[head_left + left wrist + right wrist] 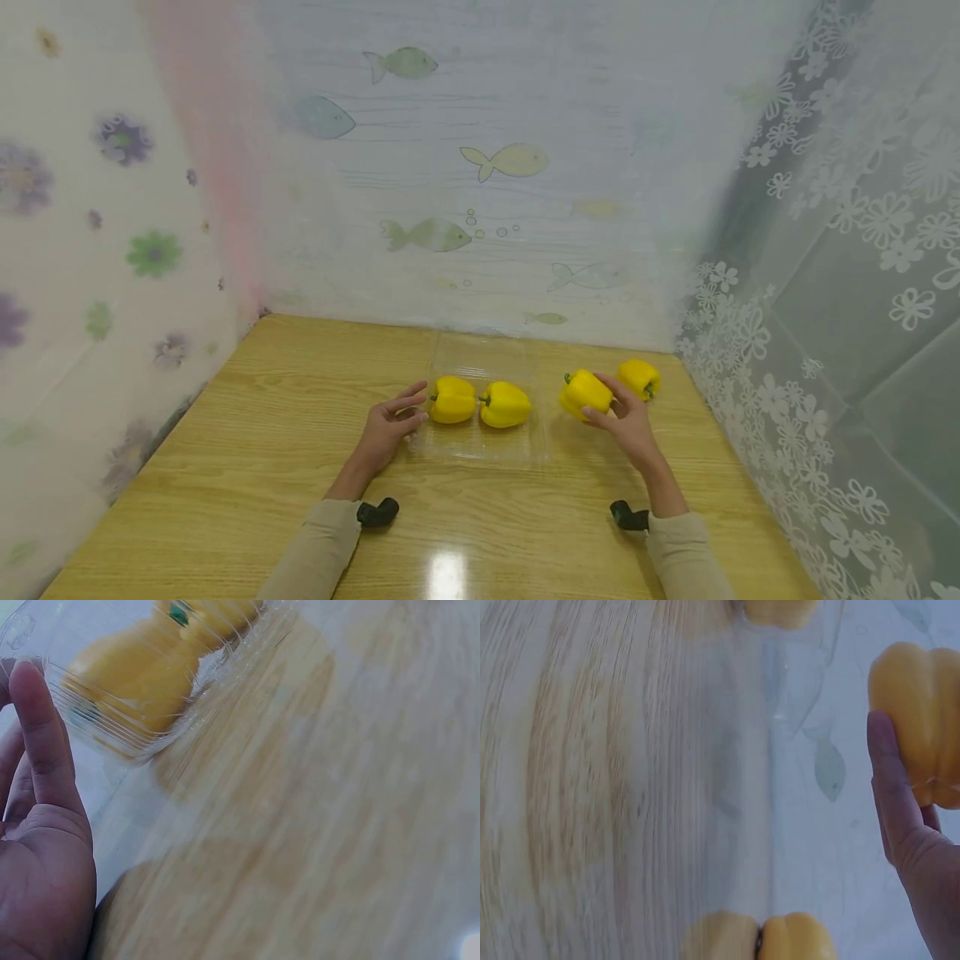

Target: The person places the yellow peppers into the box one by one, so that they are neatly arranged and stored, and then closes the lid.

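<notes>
A clear plastic container (480,452) lies on the table with its lid folded back. Inside it sit two yellow bell peppers, a left one (453,400) and a right one (506,405), side by side. My left hand (386,429) is at the container's left side, fingers fairly straight; in the left wrist view the thumb (37,727) touches its ridged wall. To the right of the container, my right hand (628,425) grips another yellow bell pepper (585,393) between thumb and fingers, seemingly above the table. The right wrist view shows that pepper (919,720) too.
One more yellow bell pepper (639,379) lies on the wooden table (247,467) behind the right hand. A fish-patterned curtain (480,192) hangs at the back edge. Flower-patterned sheets (112,250) close off the left and right sides.
</notes>
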`<action>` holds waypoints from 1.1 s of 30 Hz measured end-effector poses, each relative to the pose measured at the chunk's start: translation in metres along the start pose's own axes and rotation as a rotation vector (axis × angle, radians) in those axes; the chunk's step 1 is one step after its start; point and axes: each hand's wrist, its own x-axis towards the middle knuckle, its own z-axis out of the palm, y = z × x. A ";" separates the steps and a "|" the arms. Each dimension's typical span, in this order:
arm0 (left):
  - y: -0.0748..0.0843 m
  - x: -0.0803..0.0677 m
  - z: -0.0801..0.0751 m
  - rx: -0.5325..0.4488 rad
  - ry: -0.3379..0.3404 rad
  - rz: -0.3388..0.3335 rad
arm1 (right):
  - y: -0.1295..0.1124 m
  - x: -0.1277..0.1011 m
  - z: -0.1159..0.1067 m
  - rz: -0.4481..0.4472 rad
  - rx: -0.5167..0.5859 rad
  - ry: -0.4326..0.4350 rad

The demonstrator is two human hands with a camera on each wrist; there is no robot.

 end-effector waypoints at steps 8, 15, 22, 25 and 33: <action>0.002 0.000 0.001 0.031 0.022 -0.018 | -0.009 0.004 0.015 -0.058 0.002 -0.062; 0.001 0.000 0.001 0.046 0.023 -0.021 | -0.011 0.009 0.028 -0.105 0.022 -0.095; 0.001 -0.001 0.002 0.038 0.032 -0.014 | -0.009 0.010 0.042 -0.115 0.043 -0.146; 0.000 -0.001 0.002 0.048 0.026 -0.012 | -0.009 0.010 0.048 -0.120 0.031 -0.157; 0.001 -0.001 0.000 0.079 0.027 -0.014 | -0.012 0.013 0.066 -0.127 0.032 -0.206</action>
